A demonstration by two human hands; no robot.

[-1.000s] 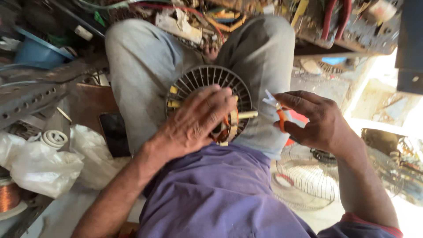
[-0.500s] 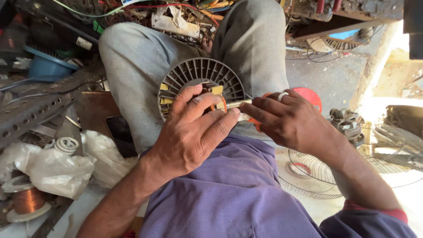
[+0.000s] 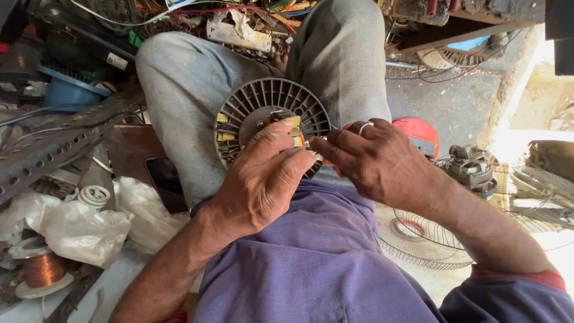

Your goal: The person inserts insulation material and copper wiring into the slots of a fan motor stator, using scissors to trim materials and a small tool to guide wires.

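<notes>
A seated person works on one round grey motor housing (image 3: 272,122) propped on the lap between two grey-trousered knees. The left hand (image 3: 263,179) lies over the lower right part of the housing, its fingers (image 3: 281,140) curled against the ribbed face and the yellow-tabbed core, pressing it in place. The right hand (image 3: 382,161), wearing one ring (image 3: 365,126), meets it from the right; its fingers (image 3: 335,146) are pinched together at the housing's right rim, just touching the left fingertips, and whatever small part they grip is hidden between them. The upper and left arcs of the housing stay uncovered, its ribs fanning out beyond the fingers.

Room is tight. Beyond the fingers, past the knees, sits a tangle of wires and scrap (image 3: 239,27). Left of the left hand lie one dark phone (image 3: 167,182), a crumpled plastic bag (image 3: 84,224), one copper wire spool (image 3: 42,272) and one blue bowl (image 3: 69,93) behind a perforated metal bar (image 3: 48,149). Right of the right hand, the floor holds one red disc (image 3: 418,131), one bare motor (image 3: 472,164) and one wire fan guard (image 3: 424,239) under the forearm.
</notes>
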